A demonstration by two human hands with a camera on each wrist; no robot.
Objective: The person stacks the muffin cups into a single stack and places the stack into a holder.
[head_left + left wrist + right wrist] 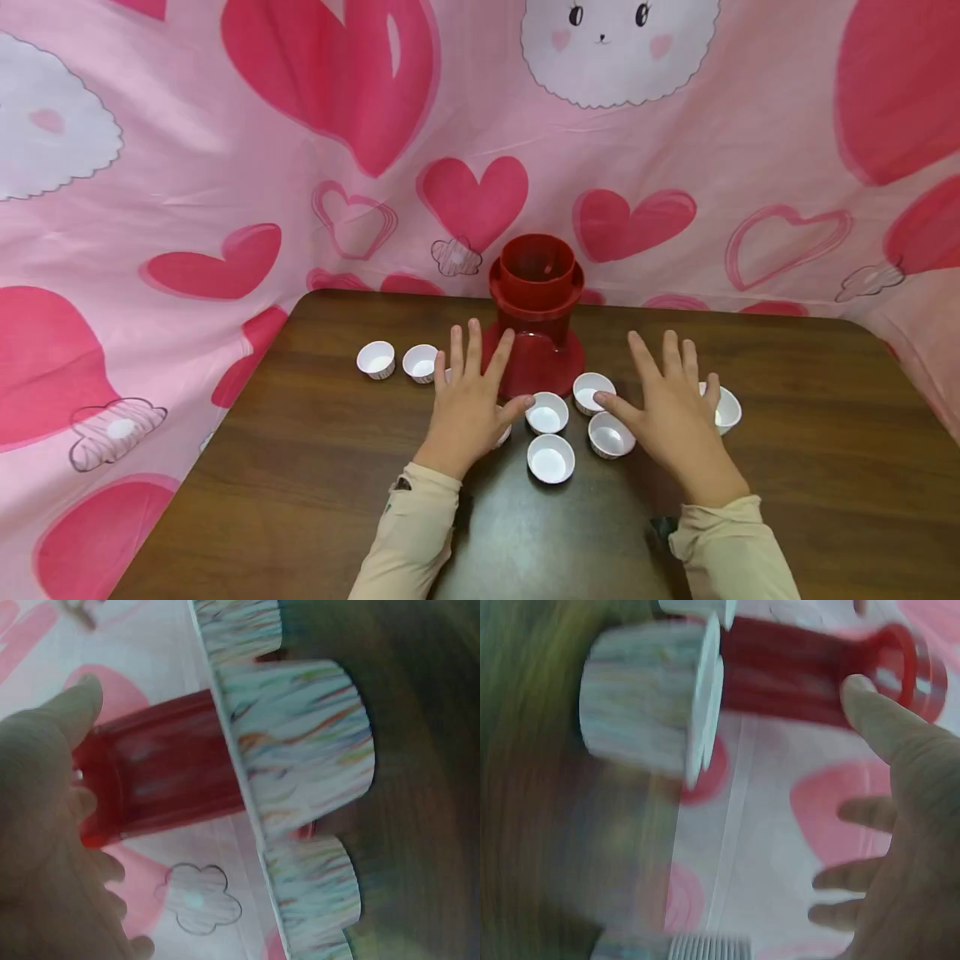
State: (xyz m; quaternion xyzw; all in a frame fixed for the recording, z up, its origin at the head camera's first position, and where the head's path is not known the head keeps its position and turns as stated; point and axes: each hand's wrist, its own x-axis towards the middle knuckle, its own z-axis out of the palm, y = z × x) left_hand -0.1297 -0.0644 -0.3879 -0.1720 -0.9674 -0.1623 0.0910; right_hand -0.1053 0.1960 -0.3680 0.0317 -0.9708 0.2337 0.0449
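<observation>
My left hand (467,408) is spread with straight fingers above several small white cups, palm down, and holds nothing. Across from it my right hand (678,421) has its fingers spread too, nothing in its grasp. Between and around the hands stand paper baking cups, such as a near one (551,459) and another (611,435) by the right thumb. Coloured streaks mark the outside of a cup (300,746) in the left wrist view. Behind them rises a red plastic device (534,308) with a round open top and wide base. The left hand partly hides some cups.
Two more cups (376,360) stand at the left on the brown wooden table (300,500). Another white cup (727,410) sits partly behind the right hand. A pink cloth (570,158) with hearts hangs behind the table and along its sides.
</observation>
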